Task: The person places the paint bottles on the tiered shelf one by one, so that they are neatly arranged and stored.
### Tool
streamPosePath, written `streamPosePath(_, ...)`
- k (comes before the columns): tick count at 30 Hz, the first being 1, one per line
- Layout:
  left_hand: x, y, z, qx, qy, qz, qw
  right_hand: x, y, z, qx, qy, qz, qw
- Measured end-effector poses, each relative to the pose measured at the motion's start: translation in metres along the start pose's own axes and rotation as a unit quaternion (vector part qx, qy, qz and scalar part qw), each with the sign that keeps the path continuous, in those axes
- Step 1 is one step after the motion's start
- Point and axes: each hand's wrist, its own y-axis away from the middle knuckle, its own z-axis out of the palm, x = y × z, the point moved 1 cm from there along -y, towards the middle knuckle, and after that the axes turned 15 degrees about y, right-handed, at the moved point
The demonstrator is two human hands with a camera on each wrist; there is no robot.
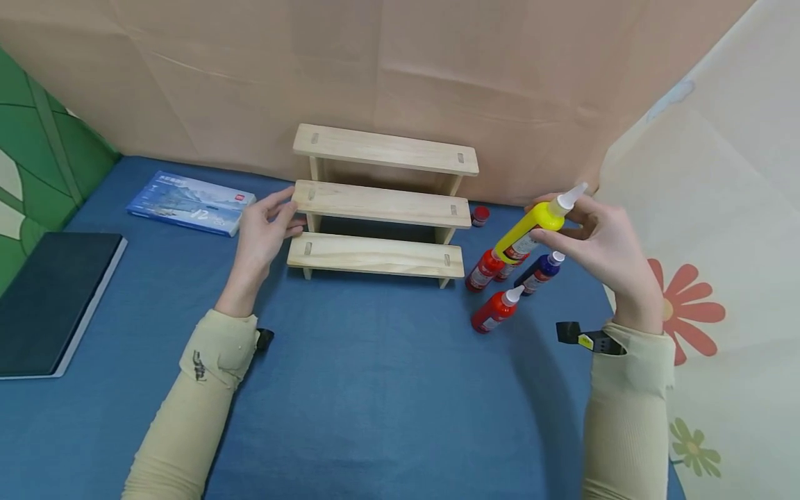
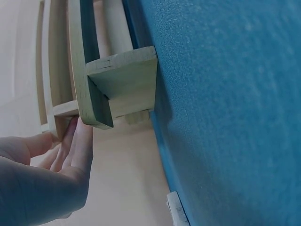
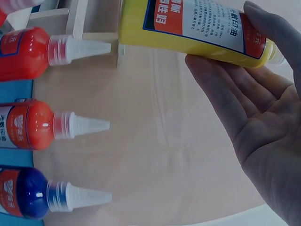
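A yellow ink bottle (image 1: 531, 232) with a white nozzle tilts in the air, pinched between the thumb and fingers of my right hand (image 1: 609, 243). Its printed label (image 3: 202, 23) shows in the right wrist view. Below it stand a blue ink bottle (image 1: 539, 273) and several red ones, among them a front red bottle (image 1: 496, 312); another is mostly hidden behind the yellow one. A three-tier wooden shelf (image 1: 375, 253) stands at the middle, its tiers bare. My left hand (image 1: 265, 229) holds the left end of the middle tier, the thumb and fingers about its edge (image 2: 59, 129).
A blue flat box (image 1: 190, 201) lies left of the shelf. A dark book-like slab (image 1: 59, 302) lies at the far left. Beside the shelf's right end is a small red-topped pot (image 1: 480, 215). Behind hangs a tan cloth (image 1: 375, 76); a flowered wall (image 1: 737, 243) borders the right.
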Motion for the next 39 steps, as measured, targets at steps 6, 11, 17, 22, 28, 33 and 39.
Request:
streamPosePath(6,0.000,0.000,0.000,-0.002,0.003,0.005,1.0000,-0.007,-0.005,0.004,0.004,0.009,0.009,0.9999)
streamPosePath(11,-0.001,0.000,0.000,-0.002,0.004,0.008,1.0000,-0.007,-0.010,0.006,0.007,0.018,-0.005,0.9998)
streamPosePath(17,-0.002,0.000,0.000,-0.001,0.009,0.009,0.9999,-0.010,-0.015,0.007,0.007,0.029,0.003,0.9996)
streamPosePath(22,-0.001,0.000,-0.001,-0.004,0.013,0.007,0.9999,-0.014,-0.020,0.008,0.000,0.017,0.002,0.9999)
streamPosePath(28,0.000,0.000,-0.001,-0.006,0.010,0.000,0.9999,-0.019,-0.028,0.011,-0.010,-0.007,-0.006,0.9999)
streamPosePath(33,0.001,0.001,0.000,-0.002,0.005,0.000,1.0000,-0.022,-0.034,0.014,-0.007,0.009,-0.020,0.9997)
streamPosePath(39,0.000,0.000,0.000,-0.002,0.005,0.001,1.0000,-0.025,-0.040,0.016,-0.006,0.024,-0.027,0.9993)
